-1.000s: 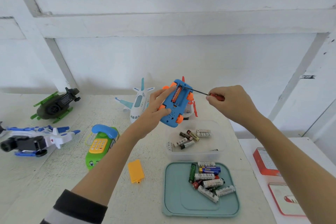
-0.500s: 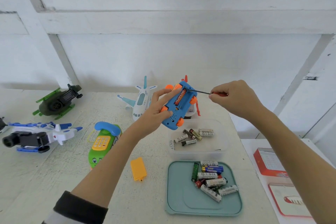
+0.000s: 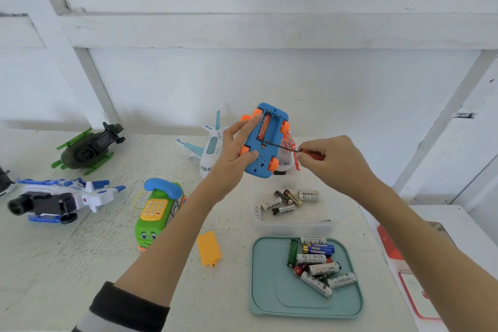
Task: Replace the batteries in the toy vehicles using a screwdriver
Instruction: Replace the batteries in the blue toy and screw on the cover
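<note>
Bright, even, diffuse daylight; soft faint shadows under the toys on the table [image 3: 80, 264]. Wide-angle bending of the wall beams [image 3: 269, 29] toward the frame edges. Overall slightly soft; battery labels only partly legible, no harsh glare.

White-painted wall [image 3: 269, 83] fills the upper part of the view, far behind the hands. Wide white horizontal beam [image 3: 269, 31] runs across it above the hands, paint scuffed in spots. Slanted white wooden brace [image 3: 94, 83] up and left of the left hand; another slanted white brace [image 3: 442, 121] up and right of the right hand. Rough white-painted tabletop [image 3: 94, 264] lies below both hands, texture grainy. Lower white surface [image 3: 463, 221] sits to the right of the right forearm. Light is soft, even daylight; faint shadow along the wall's base.
</note>
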A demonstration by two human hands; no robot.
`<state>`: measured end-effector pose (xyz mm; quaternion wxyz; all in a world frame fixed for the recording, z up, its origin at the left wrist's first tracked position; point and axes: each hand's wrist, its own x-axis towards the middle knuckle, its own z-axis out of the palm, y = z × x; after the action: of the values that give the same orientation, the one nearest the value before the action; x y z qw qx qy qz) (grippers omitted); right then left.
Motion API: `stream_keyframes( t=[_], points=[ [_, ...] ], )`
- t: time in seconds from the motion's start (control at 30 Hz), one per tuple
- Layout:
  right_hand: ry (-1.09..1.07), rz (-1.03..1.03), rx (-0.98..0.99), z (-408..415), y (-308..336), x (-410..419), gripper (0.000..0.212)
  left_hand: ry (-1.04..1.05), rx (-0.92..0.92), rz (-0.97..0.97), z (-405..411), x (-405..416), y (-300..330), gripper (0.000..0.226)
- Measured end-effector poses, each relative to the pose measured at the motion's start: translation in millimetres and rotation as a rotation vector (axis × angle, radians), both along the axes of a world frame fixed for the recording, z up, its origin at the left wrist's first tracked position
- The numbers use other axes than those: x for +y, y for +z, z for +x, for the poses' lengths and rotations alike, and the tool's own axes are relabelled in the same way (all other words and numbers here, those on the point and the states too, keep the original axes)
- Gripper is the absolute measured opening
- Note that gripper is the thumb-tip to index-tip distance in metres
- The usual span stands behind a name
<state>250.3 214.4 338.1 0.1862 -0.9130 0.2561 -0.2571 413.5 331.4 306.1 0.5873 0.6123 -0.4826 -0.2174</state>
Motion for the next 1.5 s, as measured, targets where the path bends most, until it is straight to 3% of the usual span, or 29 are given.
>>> stream_keyframes(
  t=[0.13, 0.33, 0.53, 0.67, 0.77, 0.97, 1.33, 1.5],
  points=[
    [0.003, -0.045, -0.052, 4, -4, 2, 0.025, 0.017, 0.062, -0.035, -2, -2, -1, 0.067],
    [0.017, -0.154, -0.114, 7, -14, 6, 0.033, 0.007, 0.316, -0.087, -2, -6, -5, 0.064],
    [0.072, -0.038, -0.209, 3, -15, 2, 0.036, -0.033, 0.396, -0.129, -2, -7, 0, 0.063],
    [0.083, 0.096, -0.227, -6, -11, -5, 0.006, -0.033, 0.32, -0.089, 6, -5, -5, 0.067],
    [0.039, 0.11, -0.208, -7, -2, -12, 0.012, -0.023, 0.252, -0.035, 7, -3, -5, 0.068],
    [-0.09, -0.073, -0.022, -1, 20, -27, 0.014, -0.053, -0.034, 0.08, 9, -2, -3, 0.07],
    [-0.089, -0.201, 0.059, -10, 26, -37, 0.012, -0.14, -0.223, 0.173, 11, -4, -8, 0.073],
    [-0.073, -0.173, 0.159, -13, 21, -44, 0.009, -0.138, -0.458, 0.268, 10, -9, -11, 0.074]
  ],
)
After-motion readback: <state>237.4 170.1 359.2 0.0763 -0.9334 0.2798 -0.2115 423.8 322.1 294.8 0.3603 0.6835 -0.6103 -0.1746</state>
